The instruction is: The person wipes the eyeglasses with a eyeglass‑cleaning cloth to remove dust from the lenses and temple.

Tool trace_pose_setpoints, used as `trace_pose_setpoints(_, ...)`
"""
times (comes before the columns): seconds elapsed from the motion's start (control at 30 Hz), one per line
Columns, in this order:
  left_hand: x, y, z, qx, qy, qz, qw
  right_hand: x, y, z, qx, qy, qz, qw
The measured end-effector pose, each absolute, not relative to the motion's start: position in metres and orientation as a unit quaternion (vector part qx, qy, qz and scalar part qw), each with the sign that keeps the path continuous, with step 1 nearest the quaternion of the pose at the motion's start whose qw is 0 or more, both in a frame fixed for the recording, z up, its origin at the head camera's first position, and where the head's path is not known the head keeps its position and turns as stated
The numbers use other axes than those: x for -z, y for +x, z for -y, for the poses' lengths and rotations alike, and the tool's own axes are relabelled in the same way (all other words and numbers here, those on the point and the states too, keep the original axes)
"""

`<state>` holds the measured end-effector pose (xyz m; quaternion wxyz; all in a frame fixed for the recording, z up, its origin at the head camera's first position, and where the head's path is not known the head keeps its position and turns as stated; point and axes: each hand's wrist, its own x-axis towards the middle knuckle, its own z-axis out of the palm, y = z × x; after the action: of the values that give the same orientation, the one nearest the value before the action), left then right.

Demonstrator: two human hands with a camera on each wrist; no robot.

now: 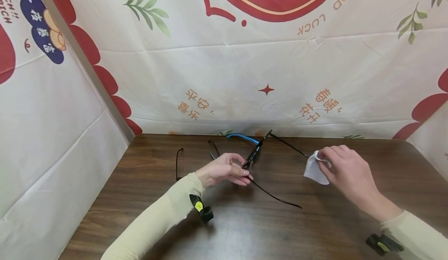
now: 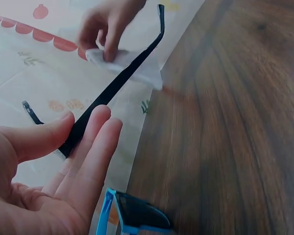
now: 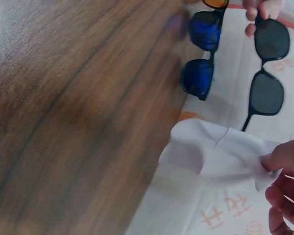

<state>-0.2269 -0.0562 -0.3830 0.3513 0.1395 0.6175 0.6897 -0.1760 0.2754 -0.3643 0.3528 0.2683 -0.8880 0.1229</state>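
Thumb and fingers of my left hand (image 1: 227, 169) pinch a pair of black sunglasses (image 3: 268, 93) near one hinge, where a temple joins the front. The sunglasses are raised off the table with both temples unfolded toward the right, and their dark lenses show in the right wrist view. My right hand (image 1: 346, 170) pinches a white cloth (image 1: 315, 172), which hangs from the fingertips. In the head view the far temple's tip meets the cloth's edge; whether the cloth is round it or only in front, I cannot tell.
Behind the held pair stand blue-framed sunglasses (image 2: 142, 213) with dark blue lenses. Farther left, a black temple (image 1: 177, 164) of another pair shows, partly hidden by my left hand. The brown wooden table (image 1: 245, 229) ends at a printed white cloth backdrop (image 1: 224, 73).
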Motion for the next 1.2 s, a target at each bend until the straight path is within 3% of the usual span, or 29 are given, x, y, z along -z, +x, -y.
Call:
trace_pose_setpoints(0.27,0.383,-0.231,0.063,-0.702,0.122,-0.623,0.323,0.356,-0.162,-0.264,-0.141,0.305,0.875,0.348)
trace_pose_setpoints(0.8,0.382,-0.223,0.05,-0.71,0.141,-0.607,0.329,0.37,-0.15,-0.205,-0.334,0.392,0.837,0.187)
trace_pose_setpoints(1.2,0.385,-0.218,0.041,-0.712,0.167,-0.586,0.351,0.364,-0.167,-0.169,-0.351,0.396,0.835,0.151)
